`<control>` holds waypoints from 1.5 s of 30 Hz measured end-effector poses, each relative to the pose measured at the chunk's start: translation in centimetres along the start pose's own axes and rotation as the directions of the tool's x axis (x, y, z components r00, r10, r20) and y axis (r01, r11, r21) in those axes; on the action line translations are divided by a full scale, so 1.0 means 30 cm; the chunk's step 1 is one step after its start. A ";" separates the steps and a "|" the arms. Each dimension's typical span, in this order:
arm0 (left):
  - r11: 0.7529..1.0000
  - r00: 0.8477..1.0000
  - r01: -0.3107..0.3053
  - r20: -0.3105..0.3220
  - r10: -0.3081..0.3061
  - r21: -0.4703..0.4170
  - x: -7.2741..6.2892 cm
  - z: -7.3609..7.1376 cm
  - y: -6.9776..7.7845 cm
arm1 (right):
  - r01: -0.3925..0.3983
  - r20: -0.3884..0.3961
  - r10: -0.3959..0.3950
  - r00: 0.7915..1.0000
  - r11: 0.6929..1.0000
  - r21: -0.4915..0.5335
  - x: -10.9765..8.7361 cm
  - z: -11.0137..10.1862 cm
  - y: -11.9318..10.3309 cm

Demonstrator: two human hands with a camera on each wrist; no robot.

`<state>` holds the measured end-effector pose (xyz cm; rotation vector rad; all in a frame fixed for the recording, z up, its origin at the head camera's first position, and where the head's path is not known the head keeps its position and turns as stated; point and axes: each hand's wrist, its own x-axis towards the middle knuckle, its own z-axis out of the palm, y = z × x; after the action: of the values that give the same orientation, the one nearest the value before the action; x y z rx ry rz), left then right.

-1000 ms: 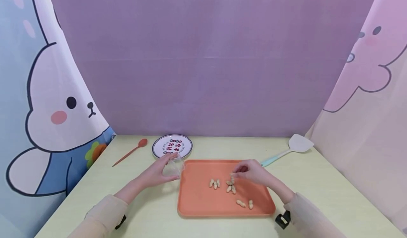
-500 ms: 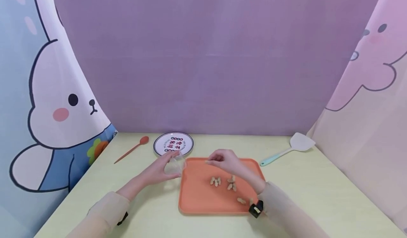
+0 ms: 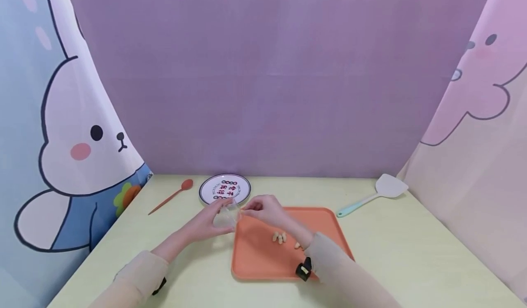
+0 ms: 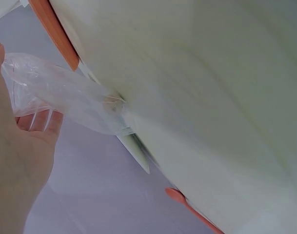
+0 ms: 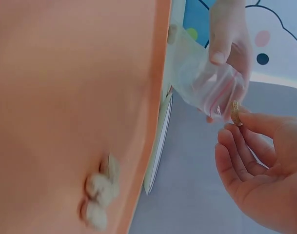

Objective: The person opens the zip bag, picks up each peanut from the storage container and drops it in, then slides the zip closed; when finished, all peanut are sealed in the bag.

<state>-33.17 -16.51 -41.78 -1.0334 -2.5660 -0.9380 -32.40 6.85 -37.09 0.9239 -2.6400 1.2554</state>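
Note:
My left hand (image 3: 206, 224) holds a clear zip bag (image 4: 65, 92) by its top, left of the orange tray (image 3: 257, 267). The bag hangs with its mouth spread, and a small brownish shape shows near its bottom end in the left wrist view. Between thumb and fingertips, my right hand (image 3: 266, 208) pinches a peanut (image 5: 235, 113) right at the bag's mouth, as the right wrist view shows. Several peanuts (image 3: 279, 238) lie in a cluster on the tray. Others (image 3: 298, 245) to their right are partly hidden by my right forearm and sleeve.
Behind the bag lies a white plate (image 3: 224, 187) with red characters. A red spoon (image 3: 173, 196) rests at the back left of the pale table (image 3: 201, 276). A white spatula (image 3: 387, 187) with a mint handle lies at the back right, before a purple curtain (image 3: 263, 79).
My right hand has lifted a peanut from the tray and carried it left to the bag's mouth. The left hand has stayed nearly in place with the bag.

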 end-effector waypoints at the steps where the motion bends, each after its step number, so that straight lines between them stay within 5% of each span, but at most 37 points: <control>1: 1.000 1.000 0.000 0.000 0.000 0.002 -0.001 0.001 -0.001 | -0.004 0.004 0.004 1.000 1.000 -0.003 0.006 0.009 0.000; 10: 1.000 1.000 -0.022 -0.007 0.022 0.017 -0.001 0.004 0.001 | 0.018 -0.011 -0.018 1.000 1.000 -0.009 0.051 0.070 0.012; 26: 1.000 1.000 -0.007 -0.001 0.008 0.023 -0.002 -0.001 0.006 | 0.034 -0.009 -0.034 0.999 0.999 -0.019 0.048 0.068 0.011; 45: 0.999 0.999 -0.025 -0.038 0.026 0.027 0.001 -0.002 0.009 | 0.110 0.025 -0.110 0.994 0.994 -0.018 -0.119 -0.118 0.055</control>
<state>-33.01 -16.38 -41.60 -1.0282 -2.5217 -0.9062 -31.03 11.97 -36.98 1.0719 -2.5741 1.1998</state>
